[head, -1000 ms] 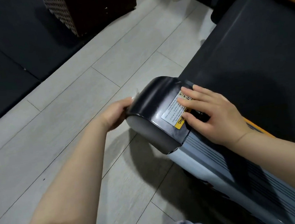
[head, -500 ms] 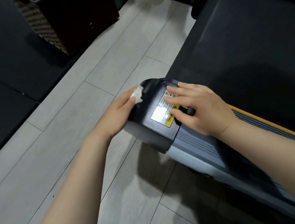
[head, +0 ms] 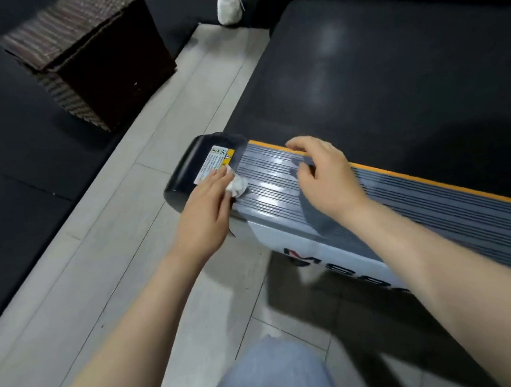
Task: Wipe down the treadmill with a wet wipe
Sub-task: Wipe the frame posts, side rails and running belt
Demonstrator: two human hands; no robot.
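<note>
White wipe (head: 238, 185), bunched under the left hand (head: 206, 205), has moved from the end cap (head: 188, 172) onto the ribbed rail (head: 277, 175); right hand (head: 325, 175), loosely curled and empty, has lifted. Rail wiping begins.

A single head-worn wide-angle camera looked forward and steeply down from above the person's own knee (head: 269, 379). It sat close over the rear corner of the treadmill (head: 392, 66), with both forearms reaching away from the lens. Straight lines curved toward the frame's edges. No second view existed.
</note>
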